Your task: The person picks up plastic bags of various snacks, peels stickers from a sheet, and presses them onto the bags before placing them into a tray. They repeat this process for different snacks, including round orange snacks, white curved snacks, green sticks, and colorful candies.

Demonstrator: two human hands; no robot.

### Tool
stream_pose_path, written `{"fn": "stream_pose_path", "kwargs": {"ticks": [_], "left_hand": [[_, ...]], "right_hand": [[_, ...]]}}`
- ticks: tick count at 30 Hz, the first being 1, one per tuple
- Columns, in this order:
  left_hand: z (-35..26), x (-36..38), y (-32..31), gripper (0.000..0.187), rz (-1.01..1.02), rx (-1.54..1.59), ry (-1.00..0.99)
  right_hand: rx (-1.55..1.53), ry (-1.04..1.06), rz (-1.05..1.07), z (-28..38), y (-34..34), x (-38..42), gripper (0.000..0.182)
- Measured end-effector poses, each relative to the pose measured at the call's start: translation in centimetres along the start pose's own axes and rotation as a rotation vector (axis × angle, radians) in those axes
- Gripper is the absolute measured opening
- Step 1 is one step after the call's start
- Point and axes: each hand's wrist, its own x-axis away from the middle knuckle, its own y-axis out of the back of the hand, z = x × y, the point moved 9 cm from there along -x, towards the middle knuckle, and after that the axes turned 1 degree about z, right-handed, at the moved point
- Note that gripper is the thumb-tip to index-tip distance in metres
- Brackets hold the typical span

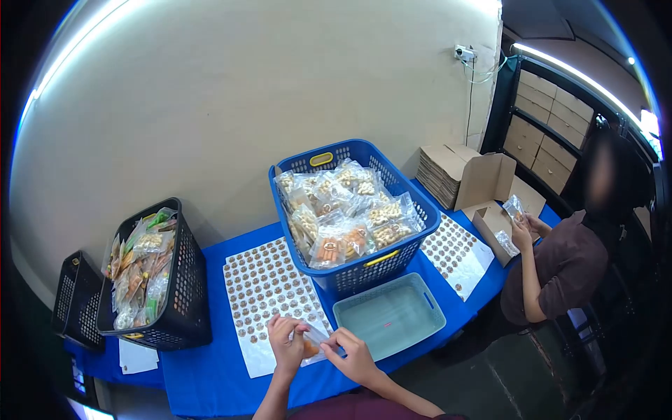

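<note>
My left hand (pixel 288 344) and my right hand (pixel 351 356) are close together over the front of the blue table, fingers closed on a small clear plastic bag (pixel 316 333). Something orange shows in the lower part of the bag; its exact kind is hard to make out. Beneath my left hand lies a white sheet of round brown stickers (pixel 262 290). Just right of my right hand sits a shallow grey-green plastic tray (pixel 420 327). Behind them stands a large blue basket (pixel 350 281) heaped with clear packets of pale and orange snacks.
A black basket (pixel 190 294) full of packets stands left, beside a smaller black basket (pixel 70 294). At right are another sticker sheet (pixel 458 259), stacked flat cardboard (pixel 439 178) and an open carton (pixel 490 178). A co-worker (pixel 567 259) there holds a clear packet (pixel 514 208).
</note>
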Motion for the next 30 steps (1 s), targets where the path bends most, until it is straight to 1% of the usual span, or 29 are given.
{"fn": "stream_pose_path", "kwargs": {"ticks": [3, 6, 7, 10, 13, 16, 18, 19, 20, 22, 23, 25, 26, 28, 30], "left_hand": [[0.0, -0.5, -0.6, 0.016, -0.078, 0.026, 0.048], [0.1, -0.4, -1.8, 0.019, -0.093, 0.044, 0.081], [0.0, -0.5, -2.1, 0.022, -0.106, 0.053, 0.085], [-0.7, -0.7, -2.8, 0.023, -0.133, 0.06, 0.062], [-0.7, -0.8, -3.5, 0.033, -0.152, 0.074, 0.068], [-1.3, -1.1, -3.5, 0.024, -0.151, 0.051, 0.059], [2.6, -0.2, -1.1, 0.025, -0.486, 0.208, 0.276], [5.1, -0.6, 0.9, 0.025, -0.561, 0.43, 0.339], [7.4, -1.3, 2.7, 0.026, -0.632, 0.655, 0.396], [5.7, -2.6, 5.5, 0.027, -0.654, 0.628, 0.276], [4.7, -3.0, 5.4, 0.027, -0.664, 0.683, 0.237], [4.2, -3.7, 2.3, 0.026, -0.557, 1.099, 0.214], [3.7, -3.9, 0.8, 0.026, -0.491, 1.302, 0.203], [4.8, -4.0, -4.6, 0.021, -0.271, 1.685, 0.275], [4.2, -2.6, -10.5, 0.02, -0.062, 2.092, 0.447]], "right_hand": [[-0.019, 0.024, 0.004, -0.2, 1.4, -0.3, 0.011], [-0.019, 0.04, 0.007, -0.9, 2.8, -0.2, 0.009], [-0.013, 0.047, 0.01, -1.0, 3.3, -0.3, 0.009], [-0.016, 0.043, 0.036, -1.1, 4.5, -0.3, 0.008], [-0.015, 0.061, 0.053, -1.6, 5.3, -0.6, 0.007], [0.007, 0.054, 0.088, -1.6, 5.8, -0.8, 0.009], [0.019, 0.055, 0.122, -2.6, 6.8, -0.3, 0.01], [0.022, 0.057, 0.138, -3.4, 7.3, 0.1, 0.01], [-0.013, -0.031, 0.127, -5.3, 7.9, 0.5, 0.011], [-0.084, -0.207, 0.109, -9.7, 8.8, 1.5, 0.014], [-0.134, -0.306, 0.159, -12.2, 8.0, 2.1, 0.017], [-0.232, -0.509, 0.263, -15.9, 6.4, 3.3, 0.024], [-0.433, -0.565, 0.319, -15.9, 5.0, 3.7, 0.03], [-0.838, -0.669, 0.427, -14.0, 1.7, 4.2, 0.041], [-1.172, -0.694, 0.581, -12.8, -1.1, 5.7, 0.04]]}}
